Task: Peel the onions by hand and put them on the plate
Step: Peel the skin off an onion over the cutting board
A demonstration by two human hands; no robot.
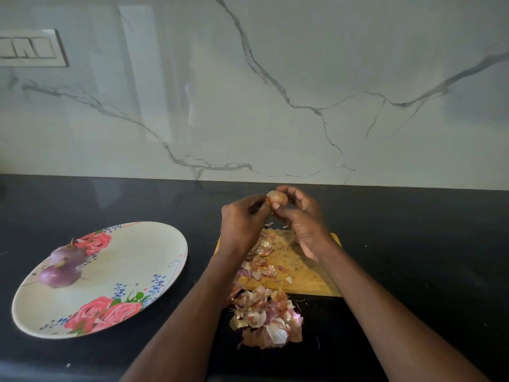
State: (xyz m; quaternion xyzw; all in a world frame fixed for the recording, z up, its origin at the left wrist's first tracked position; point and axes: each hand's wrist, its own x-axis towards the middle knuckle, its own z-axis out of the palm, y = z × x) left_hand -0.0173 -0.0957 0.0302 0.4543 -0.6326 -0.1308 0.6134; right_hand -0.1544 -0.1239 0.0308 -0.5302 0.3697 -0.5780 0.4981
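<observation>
Papery brown skin covers the onion (277, 197) we hold up above the far edge of the cutting board (303, 274), close to the marble wall (248, 92). Our right hand (303, 221) cradles it, fingers curled over the top and thumb pressed against its near side. Our left hand (242, 219) meets the onion from the left, fingertips pinching at its skin; exactly how the fingertips grasp is hidden behind the knuckles. Both forearms reach in from the bottom of the view.

Below our hands the wooden cutting board lies on the black surface (413, 244), scattered with small scraps of peel. A larger heap of peels (267, 318), pale, brown and purplish, spills off the board's near edge onto the surface in front of it.

Well to the left sits a cream plate (132, 260) printed with pink roses and small blue flowers. Two peeled purple onions rest on its left part, one (67, 253) farther from us and one (57, 275) nearer, touching or nearly touching each other.

On the wall at upper left we see a white switch panel (30, 49).
</observation>
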